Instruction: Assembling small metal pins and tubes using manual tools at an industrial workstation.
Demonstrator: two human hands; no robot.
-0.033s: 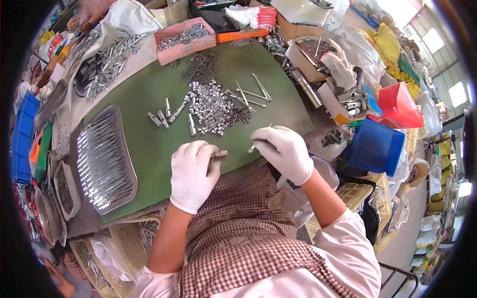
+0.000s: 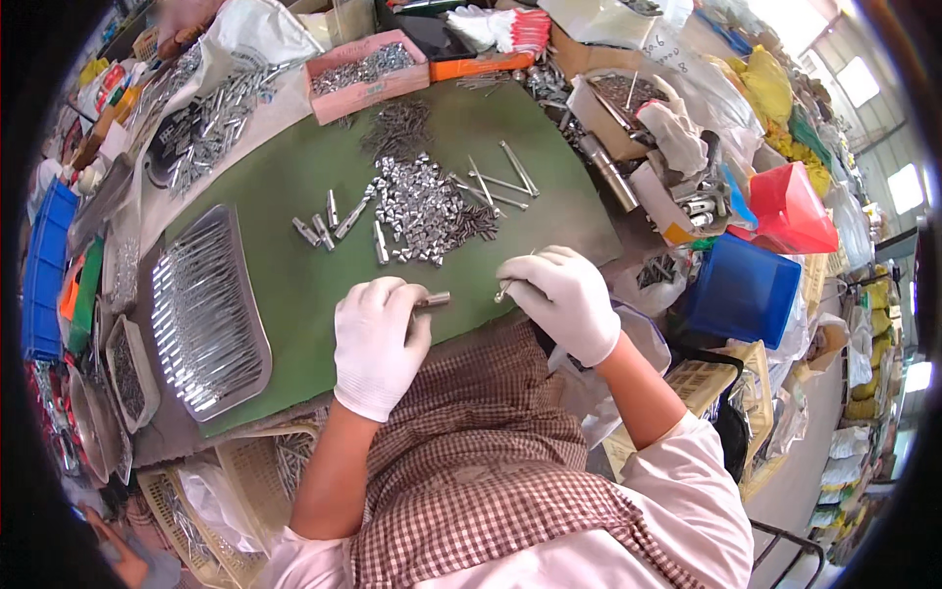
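Apron [image 2: 491, 501], checked, nearest. Beyond it, two gloved hands above the near edge of the green bench [image 2: 304, 294]. Left hand [image 2: 378, 334]: narrow grip, holding a short metal cylinder [image 2: 435, 298], its free end pointing right. Right hand [image 2: 561, 302]: fingertips pinched on a small shiny piece [image 2: 501, 293]; its full shape hidden by the glove. Cylinder and piece near each other, not touching.

Judgement on handling: hold the cylinder level, free end clear of the glove; pinch the piece lightly, square to that end; steady wrists low over the bench.

Left, a tray [image 2: 260, 344] of slender metal rods. Farther, a heap of silver pieces [image 2: 407, 196]; beyond, dark pins [image 2: 395, 131], then a pink box [image 2: 368, 95].
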